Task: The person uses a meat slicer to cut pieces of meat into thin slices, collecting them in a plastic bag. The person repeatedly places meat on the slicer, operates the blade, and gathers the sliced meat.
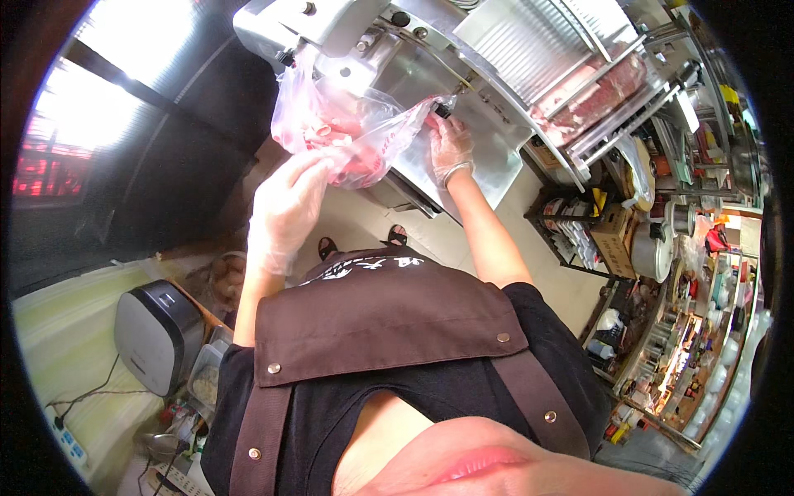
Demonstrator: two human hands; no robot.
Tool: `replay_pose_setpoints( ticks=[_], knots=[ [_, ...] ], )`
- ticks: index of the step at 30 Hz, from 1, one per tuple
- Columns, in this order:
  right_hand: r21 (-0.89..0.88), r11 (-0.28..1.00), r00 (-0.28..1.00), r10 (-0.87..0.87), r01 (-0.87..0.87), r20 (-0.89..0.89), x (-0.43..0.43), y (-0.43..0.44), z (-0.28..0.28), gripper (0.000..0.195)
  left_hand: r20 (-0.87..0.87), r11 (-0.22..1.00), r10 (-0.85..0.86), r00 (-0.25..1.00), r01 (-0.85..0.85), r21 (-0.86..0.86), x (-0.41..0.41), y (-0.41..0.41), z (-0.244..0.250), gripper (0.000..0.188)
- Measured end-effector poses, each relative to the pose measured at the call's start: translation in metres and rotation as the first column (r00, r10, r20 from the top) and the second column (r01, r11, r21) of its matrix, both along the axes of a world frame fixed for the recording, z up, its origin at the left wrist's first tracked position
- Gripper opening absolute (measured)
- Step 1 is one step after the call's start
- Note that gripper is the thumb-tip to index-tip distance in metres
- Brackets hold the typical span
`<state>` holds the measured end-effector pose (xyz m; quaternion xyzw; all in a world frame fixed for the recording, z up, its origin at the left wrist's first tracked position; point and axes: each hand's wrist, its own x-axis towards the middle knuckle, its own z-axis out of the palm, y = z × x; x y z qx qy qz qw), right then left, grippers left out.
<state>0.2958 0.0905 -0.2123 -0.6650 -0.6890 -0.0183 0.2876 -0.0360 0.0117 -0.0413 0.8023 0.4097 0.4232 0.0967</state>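
A clear plastic bag with red print hangs below the head of a metal meat slicer, with rolled slices of pink meat inside. My left hand, in a clear disposable glove, is at the bag's near left edge; its fingertips look closed on the plastic. My right hand, also gloved, is at the bag's right end, beside a black knob on the slicer; its fingers are partly hidden, so its grip is unclear. A block of red and white meat lies on the slicer's carriage at upper right.
The slicer's metal tray extends under my right forearm. Shelves with packages, a cardboard box and a lidded pot stand right. A grey and black appliance and plastic containers are at lower left.
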Motion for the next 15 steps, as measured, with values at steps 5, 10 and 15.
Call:
replay_pose_setpoints(
  ticks=[5, 10, 15],
  knots=[
    [0.016, 1.000, 1.000, 0.026, -0.026, -0.012, -0.003, -0.002, 0.009, 0.035, -0.017, 0.994, -0.109, 0.994, 0.109, -0.019, 0.011, -0.025, -0.011, 0.016],
    [0.012, 1.000, 0.999, 0.004, -0.003, -0.044, -0.001, -0.003, 0.000, 0.037, -0.146, 0.987, -0.149, 0.978, 0.138, -0.088, 0.006, -0.026, -0.015, 0.023],
    [-0.113, 0.993, 1.000, 0.024, -0.024, 0.000, -0.008, -0.004, 0.012, 0.034, -0.099, 0.993, -0.114, 0.989, 0.112, -0.029, 0.005, -0.022, -0.011, 0.018]
  ],
)
